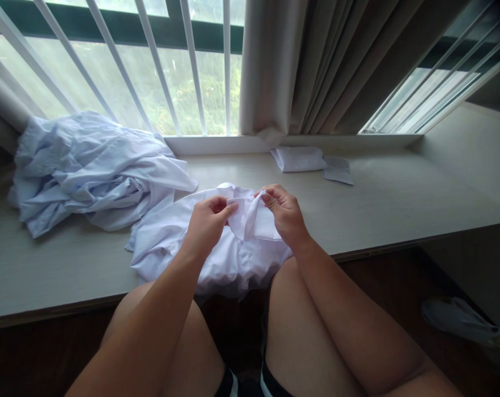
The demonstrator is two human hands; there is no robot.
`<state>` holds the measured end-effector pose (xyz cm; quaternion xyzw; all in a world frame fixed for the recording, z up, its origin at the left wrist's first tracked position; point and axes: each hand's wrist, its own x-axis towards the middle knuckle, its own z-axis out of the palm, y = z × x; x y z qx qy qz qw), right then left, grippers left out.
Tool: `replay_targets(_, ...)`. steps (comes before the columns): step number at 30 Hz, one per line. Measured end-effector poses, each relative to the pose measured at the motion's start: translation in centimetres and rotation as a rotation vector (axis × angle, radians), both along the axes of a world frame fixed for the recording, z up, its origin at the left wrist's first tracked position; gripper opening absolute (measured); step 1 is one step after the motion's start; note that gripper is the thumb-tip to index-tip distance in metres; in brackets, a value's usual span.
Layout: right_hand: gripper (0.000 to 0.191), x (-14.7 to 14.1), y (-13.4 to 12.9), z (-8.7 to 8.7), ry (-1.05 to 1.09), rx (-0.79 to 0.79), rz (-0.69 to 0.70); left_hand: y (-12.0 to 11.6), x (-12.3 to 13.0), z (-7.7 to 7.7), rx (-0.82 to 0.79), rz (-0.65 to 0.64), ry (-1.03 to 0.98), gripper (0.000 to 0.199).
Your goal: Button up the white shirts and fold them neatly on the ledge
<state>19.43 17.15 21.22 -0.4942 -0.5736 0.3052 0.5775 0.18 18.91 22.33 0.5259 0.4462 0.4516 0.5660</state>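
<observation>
A white garment (237, 259) lies crumpled over the front edge of the wooden ledge and hangs toward my knees. Between thumb and fingers, my left hand (211, 218) pinches the left end of a flat white cloth part at the top of the garment. On its right side, my right hand (281, 209) pinches a folded, raised corner of the white cloth. The stretch of cloth between the two hands is slightly slack, with a fold running down its middle. Some fingertips of both hands are hidden behind the fabric.
A big pile of white cloth (96, 171) sits at the left of the ledge (390, 204). Toward the back lie a folded white cloth (300, 159) and a smaller piece (338, 170). Curtains (274, 71) and barred windows stand behind. A plastic bag (460, 320) is on the floor at right.
</observation>
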Motion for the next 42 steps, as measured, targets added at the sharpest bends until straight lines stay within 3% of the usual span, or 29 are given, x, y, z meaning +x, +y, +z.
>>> replay_targets(7,0.034,-1.1,-0.9,0.1,-0.091,0.022,0.148,-0.7,0.8,0.1,-0.058,-0.032,-0.133,0.032)
replay_targets(16,0.026,-1.2,-0.9,-0.4,-0.101,-0.034,0.056,-1.1,1.0,0.0,0.014,-0.056,-0.080,0.035)
replay_targets(29,0.024,-0.9,-1.2,0.2,-0.119,-0.014,0.083,-1.1,0.9,0.4,0.011,-0.087,-0.132,0.031)
replay_targets(37,0.032,-0.7,-0.9,0.0,0.017,-0.072,0.100,-1.4,1.0,1.0,0.007,-0.149,-0.175,0.028)
replay_targets(42,0.036,-0.7,-0.9,0.2,0.087,-0.089,0.122,-1.5,1.3,0.6,0.081,-0.075,-0.149,0.029)
